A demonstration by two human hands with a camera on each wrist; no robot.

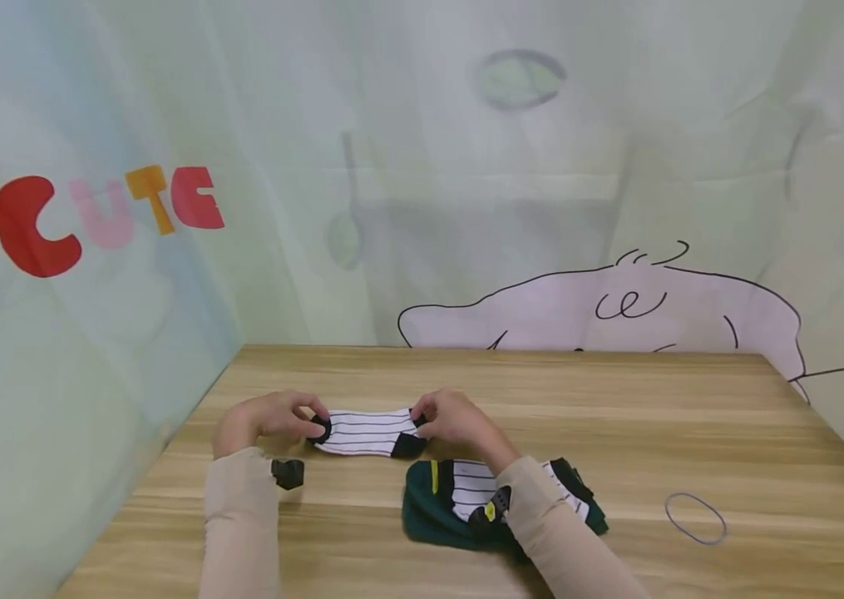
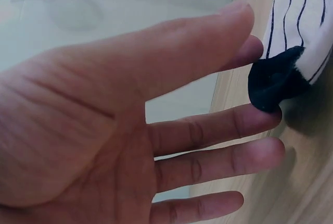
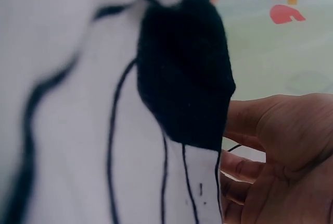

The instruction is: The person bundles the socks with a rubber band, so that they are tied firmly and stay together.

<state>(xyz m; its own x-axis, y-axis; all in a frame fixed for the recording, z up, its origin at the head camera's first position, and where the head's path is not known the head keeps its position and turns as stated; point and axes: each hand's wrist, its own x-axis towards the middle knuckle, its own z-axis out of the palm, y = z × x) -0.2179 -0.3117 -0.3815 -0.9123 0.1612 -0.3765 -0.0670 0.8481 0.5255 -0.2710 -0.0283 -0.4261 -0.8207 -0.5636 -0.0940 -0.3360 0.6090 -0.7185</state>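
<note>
Striped sock (image 1: 362, 433): between hands, toward bench's (image 1: 653, 416) far-left corner | left hand (image 1: 272, 416): straight fingers, touching | right hand (image 1: 459, 420): grip unclear

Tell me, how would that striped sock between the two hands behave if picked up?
The striped ankle sock would probably flop, since its dark end bends softly in the left wrist view. It's likely light, appearing to be thin fabric. Rolling seems unlikely, given its flat shape.
</note>
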